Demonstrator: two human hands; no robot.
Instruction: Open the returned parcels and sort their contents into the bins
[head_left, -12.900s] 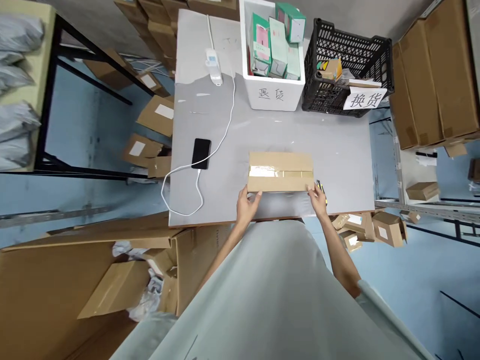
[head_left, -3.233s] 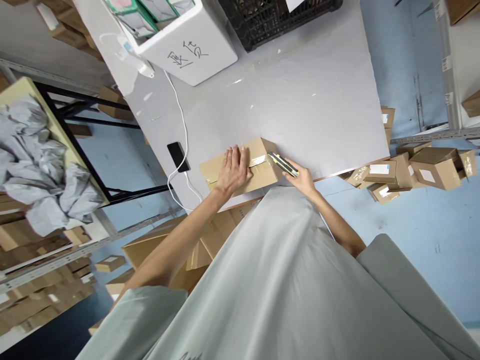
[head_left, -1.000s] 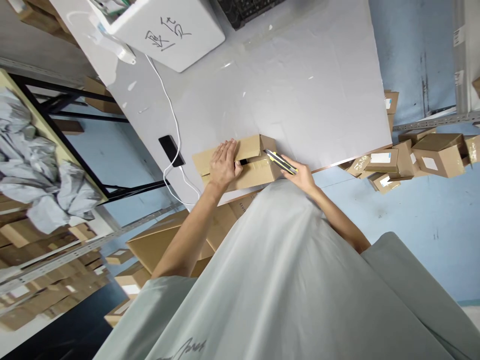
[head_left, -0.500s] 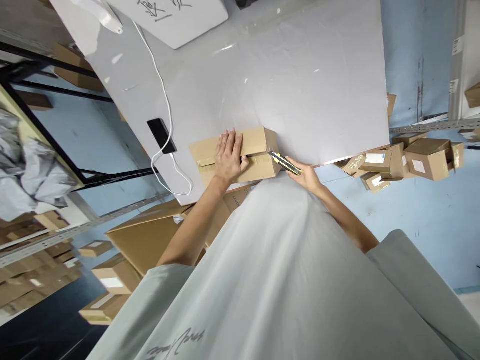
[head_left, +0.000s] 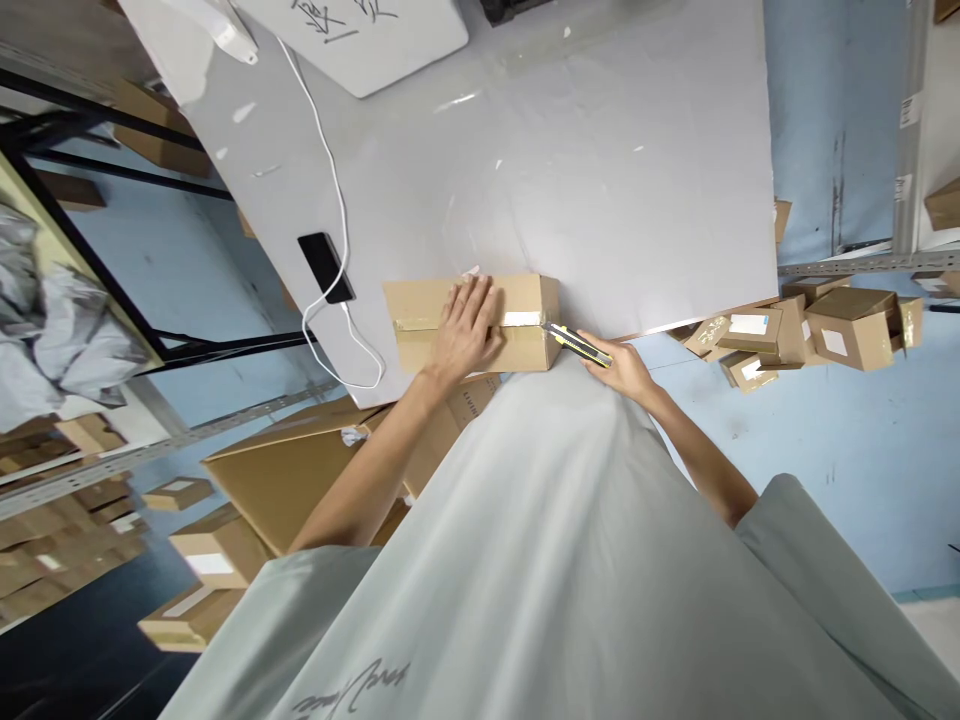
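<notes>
A tan cardboard box (head_left: 520, 293) lies on the near edge of the grey table. My left hand (head_left: 465, 330) rests on its top, fingers stretched out and pressing near the middle. My right hand (head_left: 619, 370) is closed round a yellow and black box cutter (head_left: 577, 345). The cutter points left, its tip at the right end of the box's long middle seam. Shiny tape (head_left: 414, 324) runs along the seam left of my hand. To the right of my hand, a pale strip (head_left: 523, 319) shows along the seam.
A black phone (head_left: 325, 267) with a white cable lies left of the box. A white lidded case or board (head_left: 367, 45) with black writing is at the table's back. A large open carton (head_left: 285, 480) stands below left. More boxes (head_left: 851, 325) sit beyond the right edge.
The box has turned slightly and lies more level in view. Where a dark gap showed along its seam, a pale strip now shows. Both hands have shifted slightly with the box.
</notes>
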